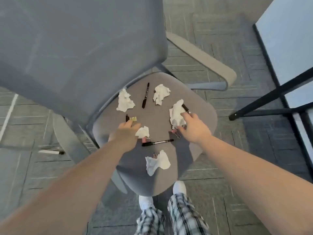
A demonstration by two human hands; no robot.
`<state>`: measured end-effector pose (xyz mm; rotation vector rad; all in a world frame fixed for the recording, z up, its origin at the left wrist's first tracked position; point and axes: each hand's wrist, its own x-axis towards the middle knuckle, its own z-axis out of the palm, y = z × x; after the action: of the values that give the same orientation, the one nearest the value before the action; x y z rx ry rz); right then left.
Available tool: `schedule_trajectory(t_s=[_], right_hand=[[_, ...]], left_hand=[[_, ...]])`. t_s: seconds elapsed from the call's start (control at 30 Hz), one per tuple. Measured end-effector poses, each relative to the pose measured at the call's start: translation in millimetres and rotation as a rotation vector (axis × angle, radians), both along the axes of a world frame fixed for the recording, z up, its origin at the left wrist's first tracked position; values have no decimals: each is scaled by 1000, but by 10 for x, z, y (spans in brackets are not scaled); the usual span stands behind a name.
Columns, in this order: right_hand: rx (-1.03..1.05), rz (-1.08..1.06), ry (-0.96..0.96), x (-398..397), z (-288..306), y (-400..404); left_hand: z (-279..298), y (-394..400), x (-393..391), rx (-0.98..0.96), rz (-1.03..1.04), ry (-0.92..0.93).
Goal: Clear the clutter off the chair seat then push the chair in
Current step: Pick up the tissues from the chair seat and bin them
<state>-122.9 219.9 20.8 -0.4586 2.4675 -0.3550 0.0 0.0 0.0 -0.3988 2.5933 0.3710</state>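
Observation:
The grey chair seat (157, 116) carries several crumpled white papers, black markers and small binder clips. My left hand (126, 133) lies on the seat's left side, fingers spread. Its fingertips touch a short black marker (126, 117) beside a gold clip (133, 118), and a small paper ball (143, 132) sits against its thumb. My right hand (194, 128) pinches a crumpled paper (176, 114) on the right side, beside a black marker (186, 108) and a pink clip (174, 131). Another marker (158, 142) lies between my hands. A further paper (157, 162) is near the front edge.
The chair's grey backrest (76, 48) fills the upper left, and an armrest (203, 56) juts right. A white-topped table with black legs (288, 48) stands at the right. A white marker (50, 152) lies on the carpet at left. My white shoes (179, 187) touch the seat's front.

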Motion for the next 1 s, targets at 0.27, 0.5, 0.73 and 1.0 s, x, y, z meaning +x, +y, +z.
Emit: schedule_trajectory(t_s=[0.27,0.5,0.73,1.0], right_hand=[[93,14,14,-277,-616,-385],[153,15,-41,-332,-928,-436],[16,-79,-3,-306,-849,-357],[-16,-11,0,-65,-619,-314]], left_hand=[[-557,-25,-178,23,15,-70],[-731,30,-288,-71,-27,-182],[-472,118,-214,43,73,-42],[-327,537,-15,170,-136,-156]])
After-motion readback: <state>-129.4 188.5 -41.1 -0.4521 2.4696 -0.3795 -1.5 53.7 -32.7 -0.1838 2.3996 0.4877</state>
